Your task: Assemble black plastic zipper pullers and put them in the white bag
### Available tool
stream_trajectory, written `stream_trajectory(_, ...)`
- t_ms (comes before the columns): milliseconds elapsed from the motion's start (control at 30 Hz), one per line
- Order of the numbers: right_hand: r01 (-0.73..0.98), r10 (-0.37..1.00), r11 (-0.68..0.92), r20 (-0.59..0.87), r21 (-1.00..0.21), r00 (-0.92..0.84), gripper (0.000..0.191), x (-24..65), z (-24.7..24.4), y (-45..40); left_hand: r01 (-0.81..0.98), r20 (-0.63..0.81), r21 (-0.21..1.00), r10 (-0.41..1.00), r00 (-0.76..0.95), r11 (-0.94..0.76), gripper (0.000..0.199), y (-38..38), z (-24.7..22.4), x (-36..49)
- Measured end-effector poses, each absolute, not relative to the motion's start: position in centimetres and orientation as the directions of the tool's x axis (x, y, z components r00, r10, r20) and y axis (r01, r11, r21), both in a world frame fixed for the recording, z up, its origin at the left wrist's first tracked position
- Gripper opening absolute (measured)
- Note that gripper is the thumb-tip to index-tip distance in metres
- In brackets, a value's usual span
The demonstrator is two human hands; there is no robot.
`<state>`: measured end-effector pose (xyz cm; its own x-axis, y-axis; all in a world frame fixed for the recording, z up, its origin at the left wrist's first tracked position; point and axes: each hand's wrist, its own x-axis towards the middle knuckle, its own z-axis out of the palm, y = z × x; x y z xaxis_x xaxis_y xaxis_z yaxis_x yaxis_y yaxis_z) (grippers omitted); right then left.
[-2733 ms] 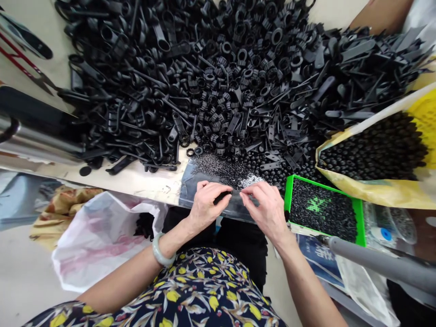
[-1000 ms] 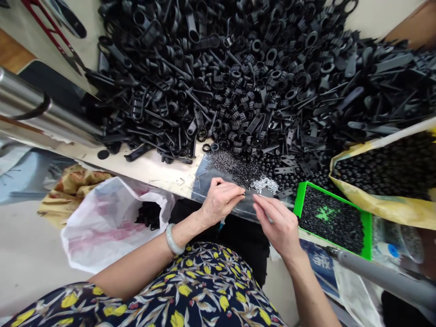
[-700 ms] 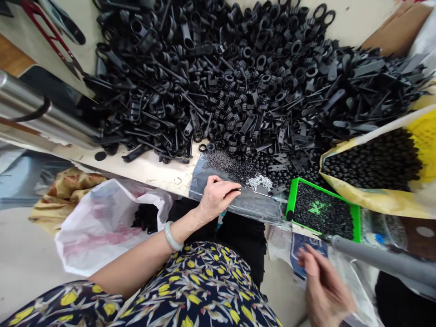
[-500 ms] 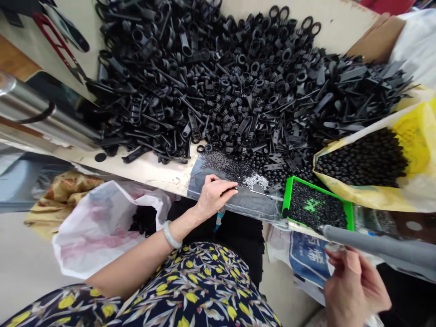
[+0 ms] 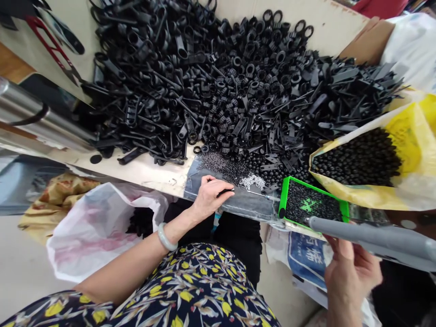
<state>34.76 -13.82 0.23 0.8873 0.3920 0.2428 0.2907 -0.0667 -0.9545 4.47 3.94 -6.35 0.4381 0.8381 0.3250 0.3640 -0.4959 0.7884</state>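
My left hand [image 5: 211,196] rests at the edge of a clear plastic sheet [image 5: 252,206], pinching a small thin black piece [image 5: 227,192] between its fingertips. Just beyond lie a patch of tiny dark parts [image 5: 218,165] and a little cluster of silver pins [image 5: 252,181]. My right hand [image 5: 347,272] is off to the lower right, under a grey tube [image 5: 368,236]. Its fingers are partly hidden, so I cannot tell whether they hold anything. A large heap of black plastic rings and tabs [image 5: 218,95] covers the table.
A green tray [image 5: 316,191] of black beads sits next to the sheet. A yellow bag [image 5: 407,145] holds more beads. Also present: a steel tube [image 5: 34,122], red-handled scissors [image 5: 51,45], a white plastic bag [image 5: 85,240] below the table edge, and blue-printed paper [image 5: 306,261].
My right hand has left the plastic sheet and moved to the lower right, under the grey tube. My left hand stays at the sheet's edge, and the view has turned slightly.
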Motion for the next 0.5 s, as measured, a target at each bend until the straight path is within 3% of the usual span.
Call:
stream_trajectory(133, 0.202, 0.744, -0.086, 0.072, -0.976, 0.664, 0.089, 34.6, 1.1, -13.5, 0.363, 0.285, 0.804, 0.842, 0.458, -0.470, 0.015, 4.0, -6.2, 4.4)
stream_trajectory(200, 0.218, 0.815, -0.036, 0.097, -0.975, 0.571, 0.095, 34.2, 1.7, -12.6, 0.352, 0.275, 0.812, 0.837, 0.473, -0.465, 0.014, 4.0, -6.2, 4.4)
stream_trajectory(367, 0.327, 0.830, 0.083, 0.247, -0.941, 0.500, 0.072, 31.9, 3.7, -7.8, 0.353, 0.292, 0.801, 0.829, 0.476, -0.484, 0.013, 3.9, -6.5, 4.5)
stream_trajectory(500, 0.289, 0.840, 0.320, 0.411, -0.902, 0.354, 0.038, 28.3, 4.7, -3.1, 0.358, 0.312, 0.783, 0.818, 0.483, -0.509, 0.011, 3.8, -6.7, 4.6)
